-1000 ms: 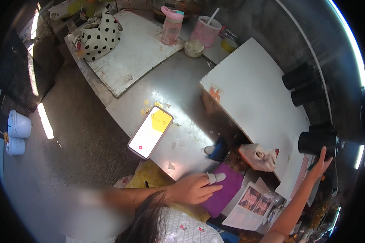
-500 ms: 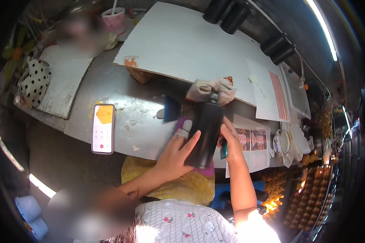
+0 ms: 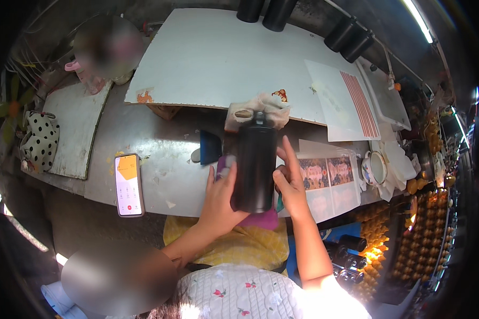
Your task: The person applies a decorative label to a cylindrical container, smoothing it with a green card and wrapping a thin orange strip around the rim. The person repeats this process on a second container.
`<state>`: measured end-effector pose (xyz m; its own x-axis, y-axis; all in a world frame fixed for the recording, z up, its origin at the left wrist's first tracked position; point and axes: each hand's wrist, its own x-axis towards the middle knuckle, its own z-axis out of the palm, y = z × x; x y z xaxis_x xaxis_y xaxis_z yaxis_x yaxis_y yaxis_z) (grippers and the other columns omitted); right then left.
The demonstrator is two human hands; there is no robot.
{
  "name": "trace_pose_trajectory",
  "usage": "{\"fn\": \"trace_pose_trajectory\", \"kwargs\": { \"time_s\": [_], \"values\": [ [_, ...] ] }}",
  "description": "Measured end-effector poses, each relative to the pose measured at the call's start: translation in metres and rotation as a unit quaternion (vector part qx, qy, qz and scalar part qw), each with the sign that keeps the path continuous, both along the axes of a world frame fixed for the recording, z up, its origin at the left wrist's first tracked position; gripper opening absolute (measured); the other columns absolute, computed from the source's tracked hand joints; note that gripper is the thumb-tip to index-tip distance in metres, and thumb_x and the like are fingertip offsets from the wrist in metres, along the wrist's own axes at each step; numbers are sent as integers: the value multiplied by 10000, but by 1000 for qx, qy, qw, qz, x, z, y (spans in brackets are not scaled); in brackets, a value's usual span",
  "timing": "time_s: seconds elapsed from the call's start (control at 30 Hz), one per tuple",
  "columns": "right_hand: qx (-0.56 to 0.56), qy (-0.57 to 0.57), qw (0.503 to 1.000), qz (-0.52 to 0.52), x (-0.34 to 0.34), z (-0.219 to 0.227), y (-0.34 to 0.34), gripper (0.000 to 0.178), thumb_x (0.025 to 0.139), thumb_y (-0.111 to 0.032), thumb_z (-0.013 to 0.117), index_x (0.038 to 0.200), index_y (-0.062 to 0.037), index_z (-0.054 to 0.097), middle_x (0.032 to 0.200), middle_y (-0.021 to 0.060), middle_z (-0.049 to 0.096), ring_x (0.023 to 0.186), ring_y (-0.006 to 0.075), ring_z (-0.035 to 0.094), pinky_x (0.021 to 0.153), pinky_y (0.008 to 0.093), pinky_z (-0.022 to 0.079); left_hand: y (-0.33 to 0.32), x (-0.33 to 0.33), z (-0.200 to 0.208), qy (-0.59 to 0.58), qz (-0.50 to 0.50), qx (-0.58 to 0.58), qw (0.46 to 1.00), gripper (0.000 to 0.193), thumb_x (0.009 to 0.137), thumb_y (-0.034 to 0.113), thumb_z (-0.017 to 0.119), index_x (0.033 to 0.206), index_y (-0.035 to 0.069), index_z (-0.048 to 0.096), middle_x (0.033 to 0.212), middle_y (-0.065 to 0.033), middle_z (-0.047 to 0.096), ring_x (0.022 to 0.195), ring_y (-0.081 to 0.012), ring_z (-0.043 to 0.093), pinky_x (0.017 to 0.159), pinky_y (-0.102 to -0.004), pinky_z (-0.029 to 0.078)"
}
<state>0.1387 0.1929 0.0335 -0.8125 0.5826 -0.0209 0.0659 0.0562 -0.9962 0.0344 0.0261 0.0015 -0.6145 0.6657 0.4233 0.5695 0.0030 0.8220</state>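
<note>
A black bottle [image 3: 256,170] with a narrow neck and loop cap stands nearly upright in front of me. My left hand [image 3: 222,194] wraps its lower left side, with pale coverings on some fingertips. At the right side of the bottle is my right hand [image 3: 291,186], its thumb near the bottle and its index finger stretched upward. A small green piece [image 3: 280,202] sits in its grip, mostly hidden. Under the bottle lies a purple cloth [image 3: 263,219]. Just beyond the cap is a crumpled whitish cloth [image 3: 274,110]. A dark blue flat piece [image 3: 211,148] rests on the table to the left.
A raised white board [image 3: 213,64] spans the far side, with black bottles [image 3: 280,13] along its back. Printed sheets [image 3: 330,181] and an enamel cup [image 3: 376,167] lie right. A lit phone [image 3: 129,186] and polka-dot bag [image 3: 41,139] are left. Several bottles [image 3: 346,258] stand low right.
The bottle has gone from tilted to nearly upright. My right index finger has lifted and points away from the bottle. The whole view has shifted slightly.
</note>
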Motion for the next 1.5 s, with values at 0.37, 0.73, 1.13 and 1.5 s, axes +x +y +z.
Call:
{"fn": "trace_pose_trajectory", "kwargs": {
  "time_s": [0.37, 0.73, 1.13, 1.5],
  "values": [
    [-45, 20, 999, -5, 2, -9, -15, 711, 1007, -122, 620, 1627, -132, 271, 1480, 88, 509, 993, 77, 528, 906, 241, 452, -10, -3, -14, 129, -36, -63, 989, 1105, 674, 261, 880, 1584, 24, 300, 1306, -223, 535, 1175, -433, 516, 1168, -708, 140],
    [467, -265, 829, -156, 132, -28, 39, 412, 885, -28, 604, 1294, -41, 655, 1355, 184, 637, 1123, 369, 663, 912, 404, 552, -44, -6, -32, 11, -39, -34, 999, 1188, 768, 378, 822, 1595, -66, 94, 1434, -305, 476, 1361, -396, 412, 1182, -511, 181],
    [489, -299, 796, -197, 146, -25, 8, 380, 856, -58, 661, 1231, -90, 705, 1246, 128, 693, 995, 318, 708, 816, 396, 585, -45, -8, -41, 61, -41, -69, 995, 1032, 913, 573, 577, 1586, -83, 150, 1442, -287, 480, 1351, -367, 424, 1166, -484, 210],
    [155, -121, 812, -550, 172, -103, -35, 774, 884, -41, 750, 1551, -83, 359, 1371, 114, 449, 857, 123, 526, 776, 292, 484, -46, -10, -43, 88, -56, -66, 992, 1008, 904, 577, 593, 1545, -116, 239, 1417, -314, 492, 1375, -466, 399, 1223, -606, 41]
  ]
}}
